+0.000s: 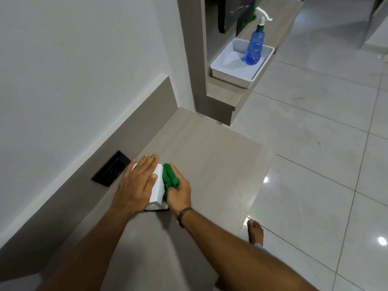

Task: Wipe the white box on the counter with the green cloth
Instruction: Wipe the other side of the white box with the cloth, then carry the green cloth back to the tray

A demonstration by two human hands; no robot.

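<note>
White box (157,191) sits on the counter (210,160), pinned under the left hand (136,183), which lies flat and open on its top. Right hand (180,194), clenched around the bunched green cloth (170,179), presses it against the box's right side. Box looks rigid, light, smooth plastic; likely slides unless held from above. Cloth is soft, wads easily. No readable labels. Farther past the hands: blue spray bottle (255,46) in a tray (220,66).

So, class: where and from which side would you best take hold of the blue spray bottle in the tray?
Grip the spray bottle at its narrow neck below the white trigger, coming from above: it stands upright in the white tray, whose walls hem its base.
</note>
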